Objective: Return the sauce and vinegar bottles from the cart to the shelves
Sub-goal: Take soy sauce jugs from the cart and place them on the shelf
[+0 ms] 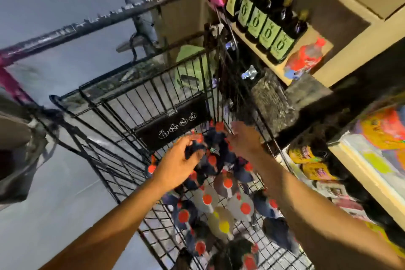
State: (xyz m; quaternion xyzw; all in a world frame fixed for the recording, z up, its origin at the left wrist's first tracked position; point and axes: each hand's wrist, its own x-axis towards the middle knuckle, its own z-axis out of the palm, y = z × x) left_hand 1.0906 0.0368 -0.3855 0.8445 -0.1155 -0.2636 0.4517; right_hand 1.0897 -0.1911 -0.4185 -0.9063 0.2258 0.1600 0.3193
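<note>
Both arms reach into the wire cart [122,116] over red-capped bottles [228,183]. The left hand [179,164] curls its fingers round a dark bottle [195,149]. The right hand [245,140] is too blurred for me to tell how its fingers lie.

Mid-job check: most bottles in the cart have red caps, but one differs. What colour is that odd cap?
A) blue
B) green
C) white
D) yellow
D: the wire cart holds mostly red-capped bottles, and one pale bottle near the middle of the pile has a yellow cap.
</note>
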